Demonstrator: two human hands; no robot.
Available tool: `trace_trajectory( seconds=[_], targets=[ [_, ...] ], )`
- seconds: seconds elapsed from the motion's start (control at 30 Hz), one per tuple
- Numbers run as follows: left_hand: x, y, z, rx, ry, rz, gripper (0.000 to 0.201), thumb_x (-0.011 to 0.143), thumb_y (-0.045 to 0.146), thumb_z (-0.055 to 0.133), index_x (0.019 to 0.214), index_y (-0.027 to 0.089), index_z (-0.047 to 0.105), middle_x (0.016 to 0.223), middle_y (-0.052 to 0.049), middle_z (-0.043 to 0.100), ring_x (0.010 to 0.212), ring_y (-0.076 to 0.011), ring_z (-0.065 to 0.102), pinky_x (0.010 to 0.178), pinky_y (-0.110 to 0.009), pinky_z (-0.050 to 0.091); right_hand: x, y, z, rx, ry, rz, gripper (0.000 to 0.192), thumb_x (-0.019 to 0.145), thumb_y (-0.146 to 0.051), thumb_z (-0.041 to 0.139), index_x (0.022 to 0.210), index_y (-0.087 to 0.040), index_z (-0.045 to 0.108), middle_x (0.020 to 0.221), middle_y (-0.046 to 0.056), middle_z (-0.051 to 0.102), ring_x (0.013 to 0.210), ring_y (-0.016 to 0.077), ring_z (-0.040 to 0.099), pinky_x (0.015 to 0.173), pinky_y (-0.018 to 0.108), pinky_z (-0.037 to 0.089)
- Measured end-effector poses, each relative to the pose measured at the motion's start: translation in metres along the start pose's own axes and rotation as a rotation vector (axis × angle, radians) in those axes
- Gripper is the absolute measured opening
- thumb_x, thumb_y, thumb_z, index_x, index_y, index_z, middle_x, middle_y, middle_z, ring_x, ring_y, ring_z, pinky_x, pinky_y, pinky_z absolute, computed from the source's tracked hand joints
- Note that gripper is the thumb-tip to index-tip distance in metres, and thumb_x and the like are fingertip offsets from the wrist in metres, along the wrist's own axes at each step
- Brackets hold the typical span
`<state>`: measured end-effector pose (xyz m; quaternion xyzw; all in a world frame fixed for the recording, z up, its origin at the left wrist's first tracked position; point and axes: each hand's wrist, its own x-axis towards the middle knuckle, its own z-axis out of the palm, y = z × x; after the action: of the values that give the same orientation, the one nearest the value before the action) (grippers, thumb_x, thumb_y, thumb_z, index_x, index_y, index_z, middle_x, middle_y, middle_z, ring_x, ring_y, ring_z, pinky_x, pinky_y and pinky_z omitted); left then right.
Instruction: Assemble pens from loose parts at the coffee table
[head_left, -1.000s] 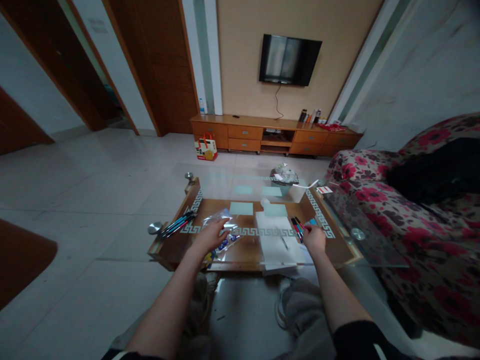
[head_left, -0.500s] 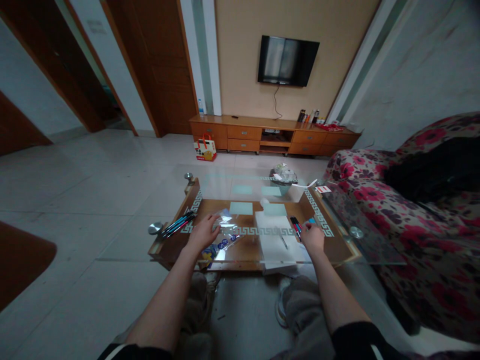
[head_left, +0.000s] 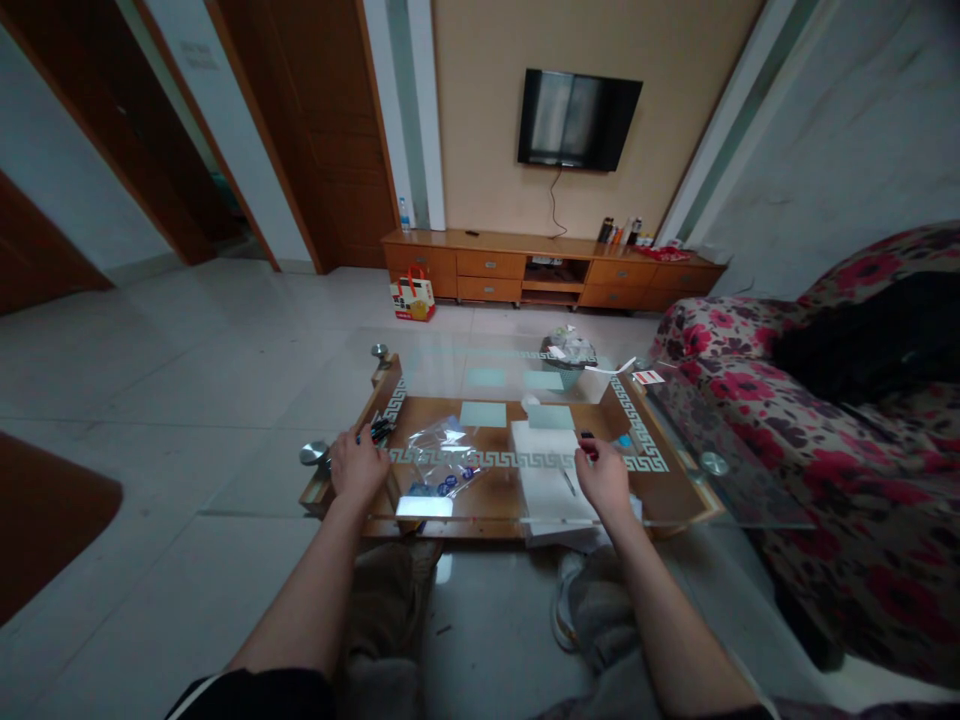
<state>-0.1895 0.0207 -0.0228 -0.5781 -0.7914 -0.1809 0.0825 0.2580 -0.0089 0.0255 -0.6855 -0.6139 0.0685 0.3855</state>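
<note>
A living room, a glass-topped surface [head_left: 675,500] before a floral sofa [head_left: 840,400]. The left hand [head_left: 358,466] closes over the pens [head_left: 379,431] at the left edge — gathering them, it seems; the right hand [head_left: 602,478] pinches pens [head_left: 589,445] beside the paper [head_left: 551,475]. A firm lift comes next.

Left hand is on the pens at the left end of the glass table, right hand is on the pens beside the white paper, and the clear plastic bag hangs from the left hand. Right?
Not quite. The head view shows the clear plastic bag lying on the glass table between the hands, held by neither. The rest stands: the left hand is on the pens at the left end, the right hand on the pens by the white paper.
</note>
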Motion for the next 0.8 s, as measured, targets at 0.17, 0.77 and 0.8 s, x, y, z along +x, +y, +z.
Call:
trace_trajectory(
  seconds=[0.17, 0.77, 0.8],
  targets=[
    [-0.003, -0.007, 0.011, 0.048, -0.08, -0.05, 0.057, 0.086, 0.025, 0.05, 0.141, 0.009, 0.046, 0.142, -0.024, 0.046, 0.135, -0.038, 0.037, 0.108, -0.051, 0.031, 0.001, -0.008, -0.001, -0.017, -0.034, -0.1, 0.026, 0.086, -0.028, 0.053, 0.101, -0.014, 0.069, 0.096, 0.013, 0.071, 0.089, 0.0249, 0.065, 0.085, 0.037, 0.048],
    [0.008, -0.008, 0.016, -0.01, -0.154, -0.052, 0.049, 0.084, 0.026, 0.051, 0.132, 0.015, 0.055, 0.114, -0.018, 0.058, 0.11, -0.0335, 0.054, 0.092, -0.043, 0.044, -0.012, -0.028, 0.008, 0.0, -0.155, -0.128, 0.021, 0.088, -0.025, 0.052, 0.095, -0.017, 0.07, 0.091, 0.009, 0.071, 0.087, 0.0226, 0.063, 0.082, 0.033, 0.047],
    [0.008, -0.008, 0.016, -0.019, -0.144, -0.051, 0.049, 0.084, 0.025, 0.051, 0.131, 0.015, 0.055, 0.113, -0.018, 0.058, 0.109, -0.0332, 0.055, 0.092, -0.043, 0.044, -0.013, -0.029, 0.009, -0.001, -0.163, -0.131, 0.02, 0.088, -0.024, 0.052, 0.094, -0.017, 0.07, 0.091, 0.009, 0.071, 0.087, 0.0225, 0.063, 0.082, 0.033, 0.047]
  ],
)
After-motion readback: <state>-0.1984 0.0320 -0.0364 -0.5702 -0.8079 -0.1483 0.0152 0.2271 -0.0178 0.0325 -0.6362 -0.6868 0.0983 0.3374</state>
